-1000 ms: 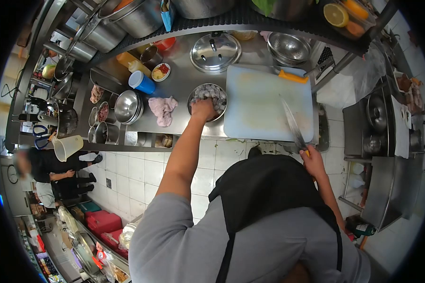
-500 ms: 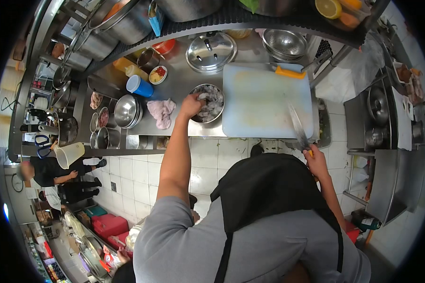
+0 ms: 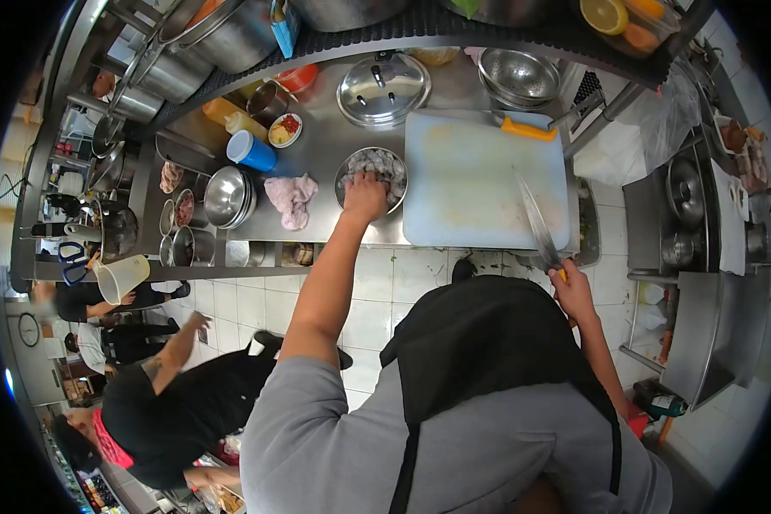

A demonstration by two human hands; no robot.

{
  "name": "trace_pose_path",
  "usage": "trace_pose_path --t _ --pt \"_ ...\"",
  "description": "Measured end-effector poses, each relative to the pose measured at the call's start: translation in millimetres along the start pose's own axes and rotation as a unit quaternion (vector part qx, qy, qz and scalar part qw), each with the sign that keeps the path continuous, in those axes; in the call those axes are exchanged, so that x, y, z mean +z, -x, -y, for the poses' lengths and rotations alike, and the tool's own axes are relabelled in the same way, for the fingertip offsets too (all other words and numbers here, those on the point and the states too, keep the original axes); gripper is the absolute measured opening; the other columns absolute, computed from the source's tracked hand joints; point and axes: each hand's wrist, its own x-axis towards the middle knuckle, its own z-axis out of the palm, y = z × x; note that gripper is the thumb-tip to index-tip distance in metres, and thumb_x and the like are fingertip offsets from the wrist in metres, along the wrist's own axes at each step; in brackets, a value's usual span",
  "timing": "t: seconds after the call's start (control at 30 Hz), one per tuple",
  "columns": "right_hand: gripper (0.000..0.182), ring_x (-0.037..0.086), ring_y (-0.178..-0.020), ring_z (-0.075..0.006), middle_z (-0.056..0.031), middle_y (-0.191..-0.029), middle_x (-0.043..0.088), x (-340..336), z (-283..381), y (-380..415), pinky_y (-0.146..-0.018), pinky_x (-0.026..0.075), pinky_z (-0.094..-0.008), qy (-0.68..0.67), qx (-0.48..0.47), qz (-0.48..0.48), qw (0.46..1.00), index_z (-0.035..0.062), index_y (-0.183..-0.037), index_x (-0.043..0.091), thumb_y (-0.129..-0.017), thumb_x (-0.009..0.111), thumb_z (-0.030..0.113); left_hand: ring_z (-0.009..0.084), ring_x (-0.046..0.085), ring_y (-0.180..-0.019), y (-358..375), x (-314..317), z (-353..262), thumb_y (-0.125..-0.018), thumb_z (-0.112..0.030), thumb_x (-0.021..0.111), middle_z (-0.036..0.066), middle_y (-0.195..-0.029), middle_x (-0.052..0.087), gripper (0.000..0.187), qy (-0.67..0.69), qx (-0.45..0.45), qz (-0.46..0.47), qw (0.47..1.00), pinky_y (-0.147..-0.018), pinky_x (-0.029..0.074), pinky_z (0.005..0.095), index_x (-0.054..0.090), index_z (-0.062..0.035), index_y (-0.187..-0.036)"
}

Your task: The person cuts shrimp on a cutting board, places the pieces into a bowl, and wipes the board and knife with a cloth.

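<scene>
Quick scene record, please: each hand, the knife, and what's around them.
Left hand: in the metal bowl, touching grey pieces; grip unclear
Right hand: holding the knife by its handle
Knife: blade over the right part of the cutting board
Far edge of cutting board: yellow-handled tool
Left of metal bowl: pink cloth
Beyond metal bowl: metal lid

The single camera looks forward and steeply down from the person's head, its wide, curved view darkening toward the corners. The grey shirt (image 3: pixel 488 445) and black apron (image 3: pixel 497 351) are nearest, at lower centre; the left hand (image 3: pixel 366 195) and right hand (image 3: pixel 574 290) lie farther out, the counter (image 3: pixel 327 141) crossing the upper middle.
</scene>
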Motion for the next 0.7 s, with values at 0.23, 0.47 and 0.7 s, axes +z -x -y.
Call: trace_pose_path --t 0.23,0.47,0.7 --pt "0.033 0.063 -0.053 -0.022 -0.0155 -0.072 0.066 1.2 -5.3 -0.4 -0.052 0.049 -0.0362 -0.015 0.002 -0.003 1.0 -0.0019 -0.114 0.058 -0.097 0.064 0.026 0.0307 0.055 -0.119 -3.3 -9.6 24.1 -0.084 -0.025 0.064 0.014 -0.119 0.065 0.026 0.218 0.019 -0.01 0.976 -0.105 0.041 0.0434 0.077 -0.0112 -0.101" --pt "0.035 0.064 -0.054 -0.0221 -0.0166 -0.075 0.067 2.2 -9.6 0.2 -0.053 0.05 -0.0362 -0.025 0.001 -0.007 1.0 -0.0021 -0.115 0.059 -0.097 0.065 0.027 0.0141 0.06 -0.083 -19.8 27.5 87.7 -0.086 -0.02 0.062 -0.002 -0.082 0.061 0.025 0.801 -0.067 0.046 0.594 -0.076 0.048 0.0337 0.067 -0.0052 -0.105" --pt "0.031 0.064 -0.054 -0.0223 -0.0149 -0.069 0.064 1.5 -11.0 -4.2 -0.052 0.049 -0.0359 -0.006 -0.004 0.007 1.0 -0.0012 -0.109 0.058 -0.097 0.065 0.027 0.0143 0.062 -0.088 3.1 -13.9 52.3 -0.093 -0.018 0.059 0.002 -0.097 0.062 0.029 0.742 -0.113 -0.034 0.66 -0.072 0.052 0.0361 0.063 -0.0104 -0.121"
